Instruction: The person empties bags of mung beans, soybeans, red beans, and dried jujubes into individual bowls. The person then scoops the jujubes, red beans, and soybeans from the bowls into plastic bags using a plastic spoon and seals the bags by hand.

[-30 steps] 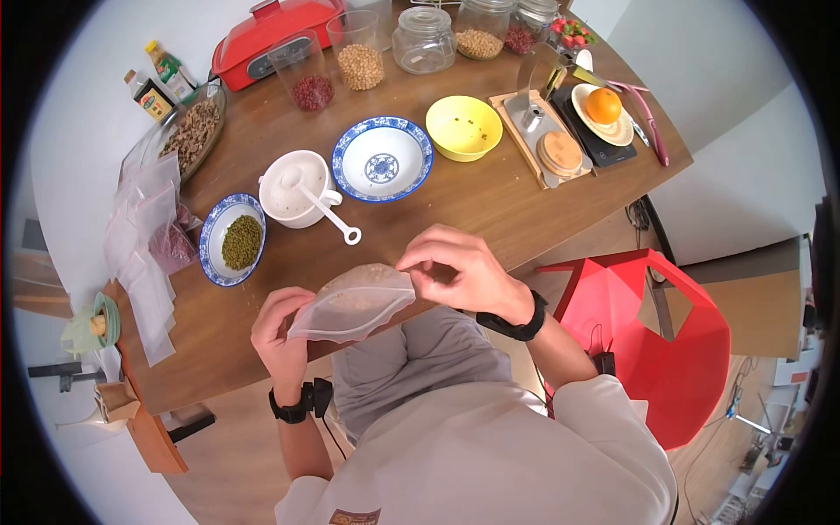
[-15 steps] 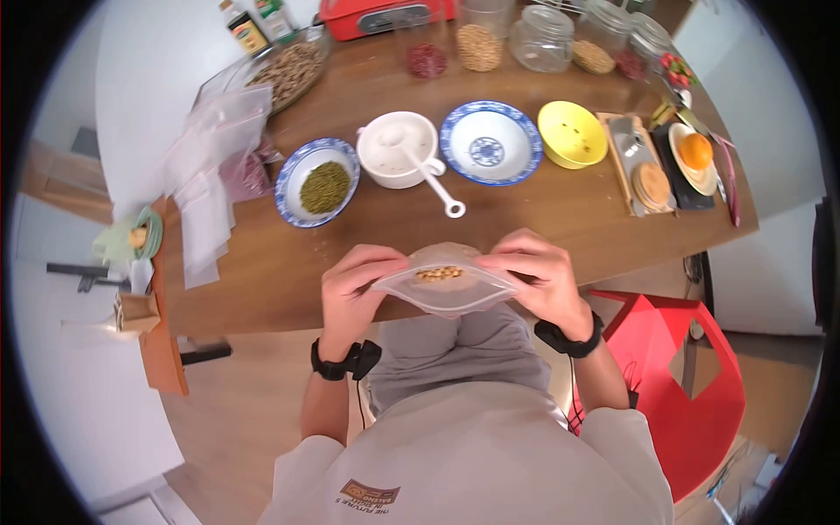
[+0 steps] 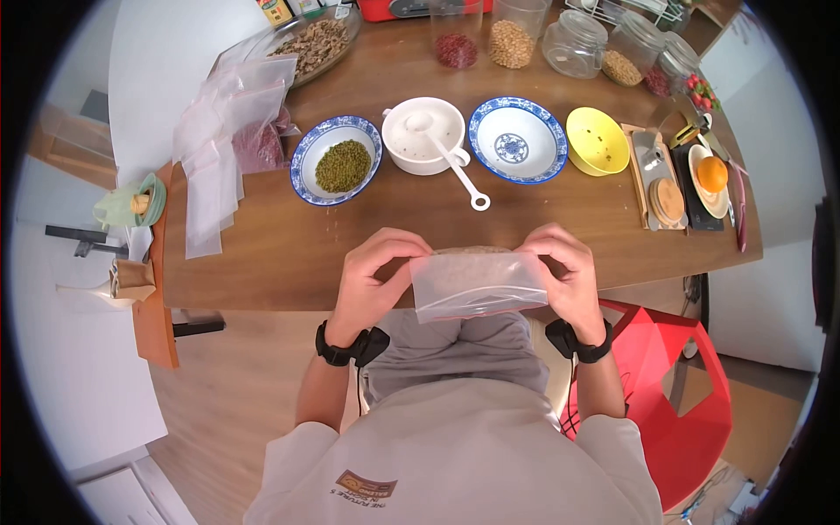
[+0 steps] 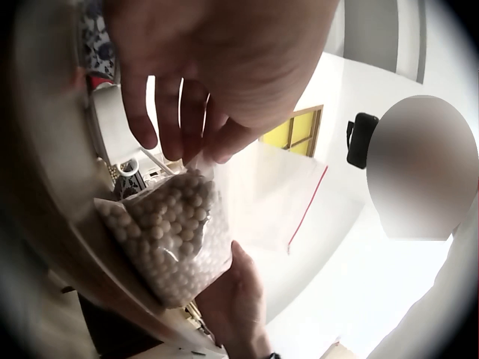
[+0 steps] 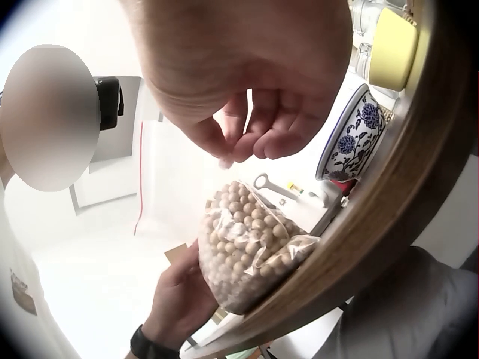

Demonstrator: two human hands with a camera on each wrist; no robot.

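A clear zip bag (image 3: 479, 282) is held at the table's front edge, its top flap tipped toward the person. The left hand (image 3: 374, 278) pinches its left side between thumb and fingers, and the right hand (image 3: 567, 273) pinches its right side. Round pale beans fill the lower part of the bag (image 4: 168, 224), as both wrist views show. Fingertips of the left hand (image 4: 217, 82) meet at the bag's upper part in the left wrist view. In the right wrist view the right hand (image 5: 251, 82) has its thumb and fingers together above the beans (image 5: 247, 239).
Behind the hands stand a bowl of green beans (image 3: 342, 166), a white pot (image 3: 411, 157) with a spoon (image 3: 468, 185), a blue-and-white bowl (image 3: 517, 144) and a yellow bowl (image 3: 598, 144). Flat empty bags (image 3: 210, 188) lie at left. Jars and an orange (image 3: 712, 174) are farther right.
The bag's mouth, spread wide half a second ago, now looks flattened, and its beans are less visible from above. The right hand has moved along to the bag's right side, and the head view has shifted.
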